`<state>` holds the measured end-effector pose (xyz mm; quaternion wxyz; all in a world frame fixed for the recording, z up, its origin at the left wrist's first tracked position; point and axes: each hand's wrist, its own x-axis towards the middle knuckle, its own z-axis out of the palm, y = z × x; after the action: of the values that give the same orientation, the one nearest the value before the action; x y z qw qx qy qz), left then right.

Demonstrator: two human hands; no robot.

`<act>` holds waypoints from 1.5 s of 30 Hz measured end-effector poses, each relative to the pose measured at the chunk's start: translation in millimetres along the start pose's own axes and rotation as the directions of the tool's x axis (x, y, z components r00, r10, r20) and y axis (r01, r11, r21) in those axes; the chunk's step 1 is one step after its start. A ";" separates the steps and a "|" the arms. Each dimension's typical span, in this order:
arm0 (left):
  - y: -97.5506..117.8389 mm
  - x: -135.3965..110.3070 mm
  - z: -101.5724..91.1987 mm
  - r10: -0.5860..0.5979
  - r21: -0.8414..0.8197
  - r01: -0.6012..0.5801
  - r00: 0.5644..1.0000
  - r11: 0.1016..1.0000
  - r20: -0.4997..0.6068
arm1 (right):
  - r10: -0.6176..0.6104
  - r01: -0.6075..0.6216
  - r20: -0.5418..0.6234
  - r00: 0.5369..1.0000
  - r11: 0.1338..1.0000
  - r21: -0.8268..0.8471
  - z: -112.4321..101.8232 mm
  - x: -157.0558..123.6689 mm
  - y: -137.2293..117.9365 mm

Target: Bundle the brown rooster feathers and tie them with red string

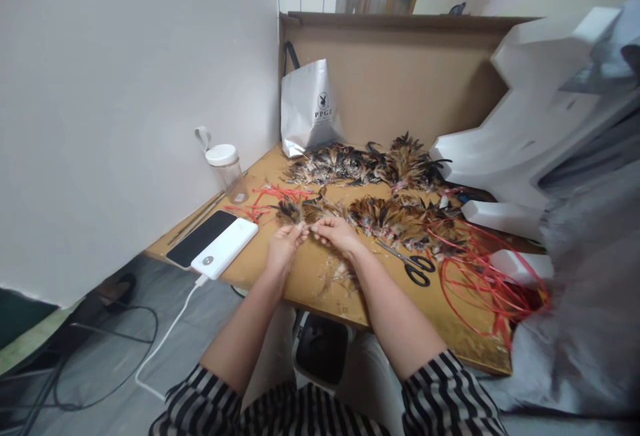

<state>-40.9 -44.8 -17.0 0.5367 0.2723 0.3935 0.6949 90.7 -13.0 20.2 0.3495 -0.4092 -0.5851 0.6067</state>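
My left hand (286,244) and my right hand (335,233) meet above the wooden table, fingertips pinched nearly together. Between them are the pale lower ends of some feathers (289,212), whose dark and brown tips fan out just beyond my fingers. Exactly how many feathers each hand grips is too small to tell. Right behind and to the right lies a row of brown feather bunches (395,219), tied with bits of red. Black-handled scissors (413,266) rest to the right of my right forearm. Loose feather scraps (343,276) are scattered below my right wrist.
Another pile of feathers (350,164) lies at the back beside a silver bag (307,106). Red plastic strips (493,276) tangle at the right, others (283,194) at the left. A lidded jar (225,163), a phone (203,237) and a cabled white power bank (225,249) occupy the left.
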 end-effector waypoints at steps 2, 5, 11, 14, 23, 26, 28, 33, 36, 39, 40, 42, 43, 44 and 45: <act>-1.3 0.2 0.0 -0.003 0.038 0.003 1.000 0.999 0.012 | -0.025 0.025 0.002 1.000 1.000 0.018 -1.0 1.1 1.0; -2.4 0.1 0.6 -0.015 0.083 0.013 1.000 0.996 0.024 | -0.058 0.058 -0.006 0.998 0.998 0.038 -1.6 3.3 3.5; -2.8 -0.6 1.1 -0.018 0.074 0.016 1.000 0.997 0.024 | -0.062 0.063 -0.009 0.998 0.994 0.093 0.9 5.1 7.1; -3.8 0.0 0.3 -0.018 0.075 0.016 0.999 0.997 0.038 | -0.068 0.069 -0.012 0.998 0.993 0.097 2.6 5.6 9.1; -4.3 -1.0 0.5 -0.037 0.090 0.032 0.998 0.995 0.049 | -0.177 0.172 -0.096 0.979 0.983 -0.058 -2.7 7.9 8.4; -3.6 -2.2 1.4 -0.041 0.094 0.035 0.997 0.995 0.063 | -0.215 0.207 -0.129 0.968 0.976 -0.069 -2.6 9.1 8.8; -3.3 -2.5 1.9 -0.043 0.102 0.036 0.997 0.994 0.067 | -0.216 0.211 -0.129 0.968 0.976 -0.052 -1.7 9.7 9.5; -3.0 -1.6 1.8 -0.054 0.090 0.048 0.996 0.995 0.068 | -0.197 0.200 -0.122 0.973 0.980 0.015 -0.6 8.5 7.9; -2.5 -1.2 1.9 -0.058 0.065 0.055 0.997 0.996 0.049 | -0.149 0.152 -0.100 0.984 0.988 0.027 -0.6 4.8 3.8; -1.9 -1.0 2.1 -0.048 0.050 0.047 0.999 0.998 0.025 | -0.079 0.078 -0.068 0.995 0.997 -0.017 0.0 1.9 1.9; -1.8 -0.9 2.2 -0.042 0.047 0.041 0.999 0.998 0.021 | -0.066 0.064 -0.062 0.996 0.997 -0.031 0.2 2.0 2.6; -1.9 -0.6 2.3 -0.036 0.046 0.035 0.999 0.998 0.018 | -0.062 0.059 -0.060 0.996 0.997 -0.055 0.3 3.6 5.7; -2.0 -0.4 2.3 -0.036 0.050 0.035 0.999 0.998 0.017 | -0.071 0.067 -0.064 0.995 0.995 -0.067 0.1 5.0 7.7; -2.2 -0.1 2.3 -0.038 0.054 0.038 0.999 0.998 0.016 | -0.083 0.078 -0.068 0.994 0.994 -0.081 -0.3 6.3 9.6; -2.4 0.1 2.1 -0.042 0.058 0.041 0.999 0.997 0.014 | -0.096 0.089 -0.073 0.993 0.991 -0.096 -0.7 7.5 11.0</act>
<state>-37.9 -43.9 -17.9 0.5458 0.2849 0.4147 0.6700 88.8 -6.7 8.6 0.3802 -0.4205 -0.6171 0.5457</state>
